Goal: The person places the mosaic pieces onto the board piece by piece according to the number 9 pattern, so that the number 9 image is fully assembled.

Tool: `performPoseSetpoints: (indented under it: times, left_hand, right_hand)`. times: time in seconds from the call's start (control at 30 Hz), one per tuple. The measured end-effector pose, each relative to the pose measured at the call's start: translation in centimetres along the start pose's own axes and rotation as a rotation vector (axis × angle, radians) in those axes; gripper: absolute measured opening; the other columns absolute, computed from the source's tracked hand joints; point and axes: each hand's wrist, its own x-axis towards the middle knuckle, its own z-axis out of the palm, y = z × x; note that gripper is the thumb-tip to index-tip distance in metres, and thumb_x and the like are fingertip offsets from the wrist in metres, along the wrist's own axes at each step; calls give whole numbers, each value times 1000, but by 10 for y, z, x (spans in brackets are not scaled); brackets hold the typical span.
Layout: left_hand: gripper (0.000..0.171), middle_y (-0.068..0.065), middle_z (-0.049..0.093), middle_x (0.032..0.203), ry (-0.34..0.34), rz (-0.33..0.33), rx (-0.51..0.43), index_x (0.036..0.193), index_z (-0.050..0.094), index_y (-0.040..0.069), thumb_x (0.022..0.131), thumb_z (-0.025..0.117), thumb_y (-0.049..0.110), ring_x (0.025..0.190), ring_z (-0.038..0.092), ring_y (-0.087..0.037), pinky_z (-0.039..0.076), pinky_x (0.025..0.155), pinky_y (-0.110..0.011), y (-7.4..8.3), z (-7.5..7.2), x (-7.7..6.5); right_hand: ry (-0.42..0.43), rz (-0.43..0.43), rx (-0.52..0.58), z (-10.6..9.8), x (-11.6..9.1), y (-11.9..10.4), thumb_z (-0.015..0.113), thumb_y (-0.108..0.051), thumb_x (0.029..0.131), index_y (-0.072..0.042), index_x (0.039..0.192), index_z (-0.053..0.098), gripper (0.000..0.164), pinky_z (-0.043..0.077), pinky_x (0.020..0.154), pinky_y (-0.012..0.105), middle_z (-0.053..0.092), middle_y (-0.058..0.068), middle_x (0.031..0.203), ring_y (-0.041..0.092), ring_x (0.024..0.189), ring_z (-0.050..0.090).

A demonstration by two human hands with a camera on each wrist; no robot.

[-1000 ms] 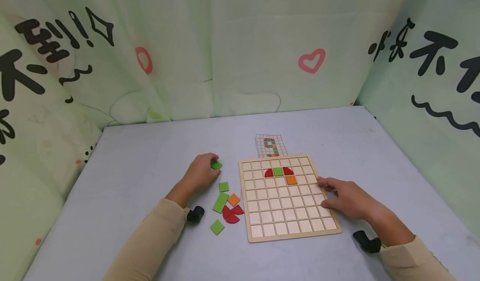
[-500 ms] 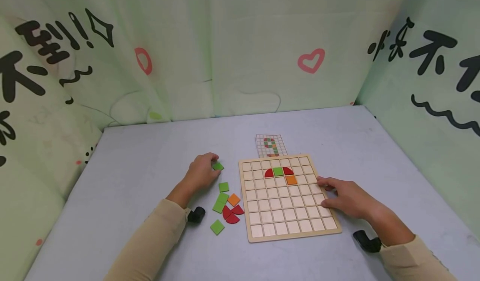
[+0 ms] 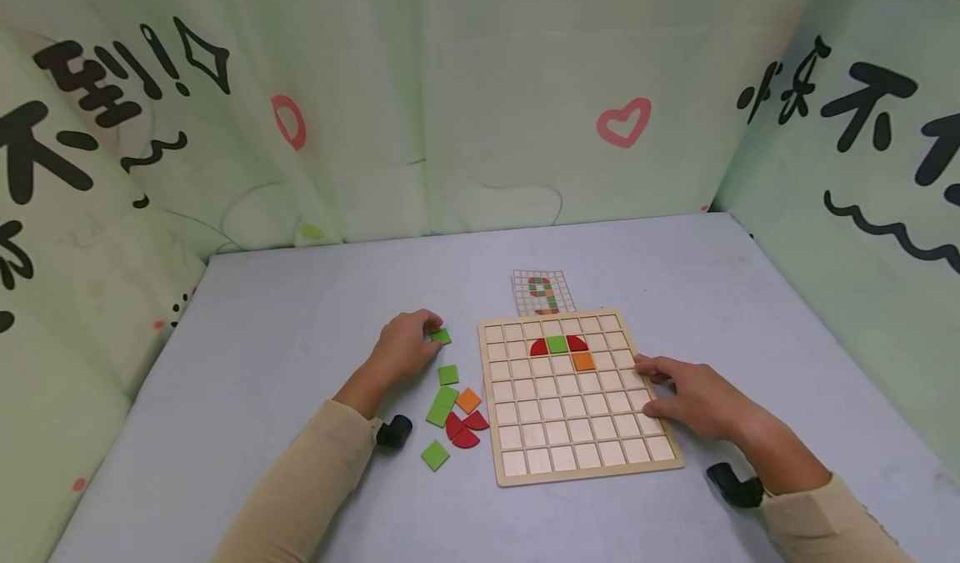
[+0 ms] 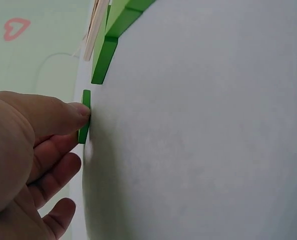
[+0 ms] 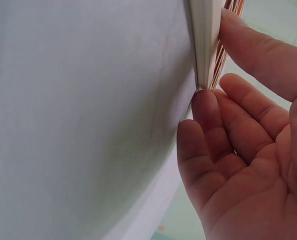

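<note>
In the head view my left hand (image 3: 406,346) pinches a green square tile (image 3: 442,336) left of the board. The left wrist view shows the thumb against that green tile (image 4: 85,120), close to the tabletop. My right hand (image 3: 701,396) rests with fingertips and thumb against the right edge of a wooden grid board (image 3: 536,413). The right wrist view has the thumb and fingers touching the board's side (image 5: 207,45). Near the board's top, a green square (image 3: 557,344) sits between two red quarter-round tiles (image 3: 538,347), with an orange square (image 3: 582,361) below the right one.
Loose tiles lie left of the board: green squares (image 3: 435,455), an orange square (image 3: 468,400) and red quarter-rounds (image 3: 466,439). A printed pattern card (image 3: 542,292) lies partly under the board's far edge. Curtains (image 3: 525,113) stand behind the white table (image 3: 300,313).
The pinched green tile has turned and shifted slightly right and nearer in my left hand, and more of it showed in between. My right hand and the board stay where they were.
</note>
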Motion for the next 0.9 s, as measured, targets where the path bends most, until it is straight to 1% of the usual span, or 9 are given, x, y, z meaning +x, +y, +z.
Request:
performPoseSetpoints:
  times: [0.17, 0.43, 0.67, 0.9]
  left_hand:
    - [30, -10, 66, 114, -7, -10, -11, 120, 66, 2, 92, 73, 11, 104, 57, -26, 49, 96, -39, 1, 0, 1]
    - [30, -10, 66, 114, -11, -5, -3, 120, 66, 2, 92, 72, 11, 103, 57, -25, 49, 95, -38, 3, 1, 2]
    - [32, -9, 65, 117, -7, 1, 11, 122, 65, 3, 93, 72, 14, 108, 56, -25, 48, 96, -38, 9, 0, 1]
    - [33, -8, 65, 119, -9, 2, 7, 123, 65, 5, 93, 72, 15, 111, 55, -25, 48, 97, -38, 16, -2, 1]
  right_hand:
    - [4, -1, 2, 0, -1, 0, 78, -24, 86, 2, 138, 54, 63, 42, 97, 58, 55, 22, 139, 42, 122, 53]
    - [4, -6, 0, 0, 0, 0, 78, -24, 86, 1, 138, 55, 62, 42, 96, 57, 55, 22, 140, 41, 121, 54]
    - [5, -10, -12, -1, 0, -1, 78, -24, 86, 1, 138, 55, 62, 43, 96, 57, 55, 22, 139, 42, 121, 54]
    - [-2, 2, -2, -1, 0, -2, 77, -25, 86, 1, 138, 55, 62, 42, 96, 57, 54, 23, 141, 42, 121, 53]
